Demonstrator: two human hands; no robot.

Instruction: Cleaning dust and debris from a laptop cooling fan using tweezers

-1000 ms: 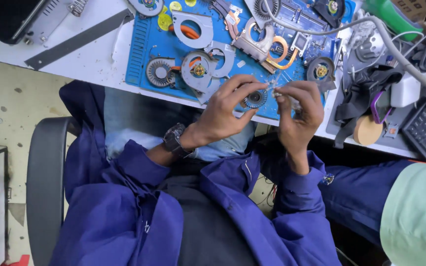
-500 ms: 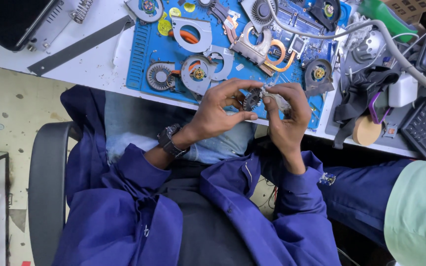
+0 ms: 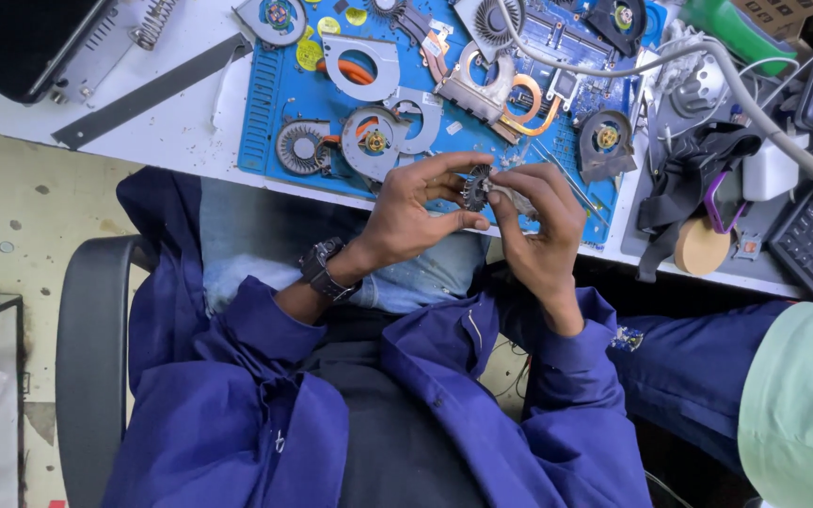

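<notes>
Grip: a small dark round fan impeller with fine radial blades [image 3: 475, 187] is pinched between both hands, held in the air just above the near edge of the blue work mat [image 3: 265, 113], over the person's lap.

Left hand [image 3: 416, 207]: fingers curled narrowly around the impeller's left side, thumb below, index arched over the top. Wrist bent upward toward the bench; a black wristwatch [image 3: 324, 268] sits on it, with the blue jacket sleeve pushed back just behind.

Right hand [image 3: 543, 226]: fingertips closed on the impeller's right side and on a small pale grey piece [image 3: 517, 199] touching it; what this piece is cannot be told. Palm faces left, forearm rising from the lap, sleeve at the wrist.

Around the hands: on the mat, just beyond the left hand, lie a round grey fan housing with a yellow centre [image 3: 374, 143] and, beside it, a loose dark bladed fan wheel [image 3: 299, 149]. A second black fan with a yellow hub [image 3: 606, 141] lies at the mat's right end, near the right hand. Further up, a copper-coloured heat pipe assembly [image 3: 496, 94]. A thick grey cable [image 3: 755, 103] crosses the right of the white table [image 3: 171, 141]. Black chair armrest [image 3: 91, 357] at the left.
</notes>
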